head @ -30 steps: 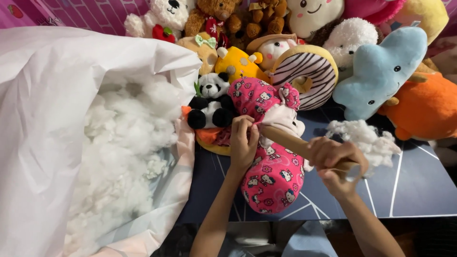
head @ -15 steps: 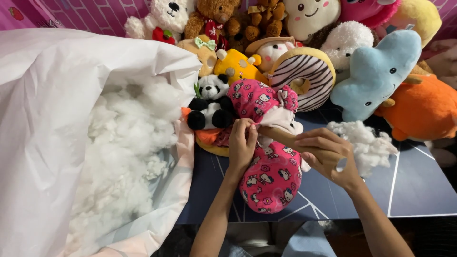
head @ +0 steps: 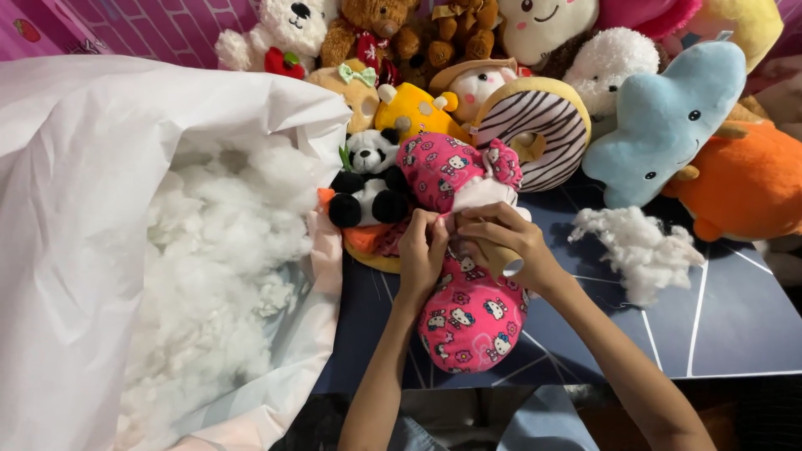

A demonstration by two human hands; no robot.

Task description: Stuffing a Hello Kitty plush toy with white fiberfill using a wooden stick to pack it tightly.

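Note:
A pink patterned plush toy (head: 469,321) lies on the dark table, its opening showing white stuffing at the top. My left hand (head: 422,250) pinches the pink fabric at that opening. My right hand (head: 501,238) is closed around a short wooden stick (head: 504,260), whose far end is pushed into the toy; only the stick's blunt near end shows below my fingers. Both hands meet over the toy's middle.
A big white bag (head: 75,209) full of loose white stuffing (head: 217,250) fills the left. A loose tuft of stuffing (head: 639,246) lies right of my hands. A small panda (head: 368,179), striped doughnut cushion (head: 539,125), blue plush (head: 664,125) and orange plush (head: 743,184) crowd the back.
My right hand has slid forward along the stick toward the toy, and the stick has gone deeper into the opening. The left hand stays on the fabric.

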